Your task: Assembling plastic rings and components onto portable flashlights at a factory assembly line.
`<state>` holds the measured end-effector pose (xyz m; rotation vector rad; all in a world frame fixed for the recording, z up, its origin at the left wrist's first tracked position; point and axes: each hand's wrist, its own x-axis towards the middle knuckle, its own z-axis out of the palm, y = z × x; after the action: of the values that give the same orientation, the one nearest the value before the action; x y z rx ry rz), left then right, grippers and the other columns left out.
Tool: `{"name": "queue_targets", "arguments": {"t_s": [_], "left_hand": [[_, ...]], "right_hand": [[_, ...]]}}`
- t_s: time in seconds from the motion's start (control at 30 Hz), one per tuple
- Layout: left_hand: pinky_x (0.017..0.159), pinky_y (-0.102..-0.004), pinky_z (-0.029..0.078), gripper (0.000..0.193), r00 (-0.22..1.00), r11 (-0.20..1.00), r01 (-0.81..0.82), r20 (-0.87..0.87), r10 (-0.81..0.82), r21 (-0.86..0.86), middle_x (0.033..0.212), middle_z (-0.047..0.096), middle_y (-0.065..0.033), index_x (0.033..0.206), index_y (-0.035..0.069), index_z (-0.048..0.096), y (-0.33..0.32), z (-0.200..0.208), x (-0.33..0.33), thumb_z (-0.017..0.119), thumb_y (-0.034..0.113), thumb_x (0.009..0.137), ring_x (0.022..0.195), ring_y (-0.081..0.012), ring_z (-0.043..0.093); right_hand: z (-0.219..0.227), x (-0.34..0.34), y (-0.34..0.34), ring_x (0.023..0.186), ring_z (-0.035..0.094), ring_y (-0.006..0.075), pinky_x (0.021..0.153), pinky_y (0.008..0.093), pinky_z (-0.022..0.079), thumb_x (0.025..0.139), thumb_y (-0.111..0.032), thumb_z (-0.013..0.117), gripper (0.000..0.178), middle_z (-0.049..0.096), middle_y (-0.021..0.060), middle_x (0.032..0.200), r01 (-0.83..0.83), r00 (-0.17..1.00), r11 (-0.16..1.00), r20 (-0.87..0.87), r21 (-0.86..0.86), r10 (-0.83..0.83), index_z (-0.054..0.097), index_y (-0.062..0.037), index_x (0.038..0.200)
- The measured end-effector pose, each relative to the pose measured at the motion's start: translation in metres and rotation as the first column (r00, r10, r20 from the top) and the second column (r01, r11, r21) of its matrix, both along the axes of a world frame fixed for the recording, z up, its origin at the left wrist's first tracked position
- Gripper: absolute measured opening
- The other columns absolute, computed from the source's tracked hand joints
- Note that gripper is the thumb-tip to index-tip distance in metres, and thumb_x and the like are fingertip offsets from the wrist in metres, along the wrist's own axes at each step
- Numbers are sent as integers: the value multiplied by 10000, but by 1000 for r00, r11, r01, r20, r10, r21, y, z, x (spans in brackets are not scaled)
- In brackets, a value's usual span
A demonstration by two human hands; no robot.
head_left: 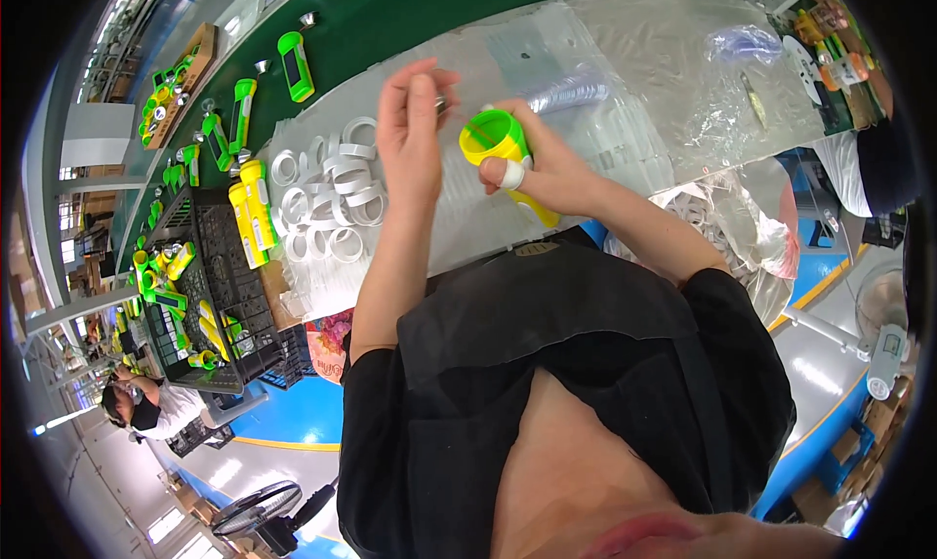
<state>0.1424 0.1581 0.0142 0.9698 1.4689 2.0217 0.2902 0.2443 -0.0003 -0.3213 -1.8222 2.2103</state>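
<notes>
A yellow flashlight housing [543, 208] with a wide round mouth, bright green inside, is tilted in my right hand [556, 169]. The fingers wrap round it, and a white covering shows on the thumb. Just left of the open mouth, my left hand [415, 135] is raised with its fingers closed on a small silvery part [441, 102], mostly hidden by the fingers. A thin reddish wire [476, 128] runs between that part and the housing. Several white rings [332, 193] lie in a loose group to the left of my left forearm.
Green and yellow flashlights [295, 66] lie along the table's left side. A black crate [210, 276] holds more. Plastic film [625, 139] covers the worktop. At right hangs a clear bag [722, 222] with white rings. A fan [259, 510] stands lower left, and another person [161, 408] sits beyond the crate.
</notes>
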Motion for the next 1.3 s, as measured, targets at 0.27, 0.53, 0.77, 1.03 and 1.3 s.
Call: {"name": "queue_targets", "arguments": {"t_s": [0.27,0.53,0.77,1.03,1.3], "left_hand": [[912,-406,372,337,557,955,232,-779,-288,-187,997,694,-52,1021,84,705,3,17,14,436,274,950,1019,-285,592],[953,-411,381,366,744,919,372,-549,-381,-134,1140,665,-98,1181,58,639,64,-9,36,478,322,985,1057,-273,596],[975,-485,376,457,120,934,-117,-938,-324,-338,1322,565,-63,1299,227,583,130,-78,37,572,460,905,1210,-246,525],[1000,-516,354,548,54,908,-268,-946,-319,-322,1368,524,-98,1362,249,513,98,-78,18,554,527,892,1253,-309,489],[1045,-547,321,595,226,848,-357,-917,-328,-391,1379,508,-153,1365,95,494,33,-64,-14,583,465,909,1303,-326,449]], "right_hand": [[-8,13,0,772,590,142,679,307,502,964,-394,585,396,573,53,922,-141,989,953,-74,-268,126,478,-63,1153],[-17,50,16,735,596,222,671,348,486,974,-335,492,384,584,122,866,180,963,847,-84,-500,-255,436,-97,1270],[-26,86,17,653,550,216,637,327,442,979,-395,427,424,562,149,763,357,911,845,-53,-399,-410,446,-74,1253],[-21,85,20,650,542,208,638,319,435,970,-392,428,434,556,147,755,296,935,870,-66,-395,-349,450,-59,1248],[-19,72,20,656,539,206,637,315,430,957,-407,452,476,547,136,758,199,966,893,-72,-403,-248,441,-48,1269]]}}
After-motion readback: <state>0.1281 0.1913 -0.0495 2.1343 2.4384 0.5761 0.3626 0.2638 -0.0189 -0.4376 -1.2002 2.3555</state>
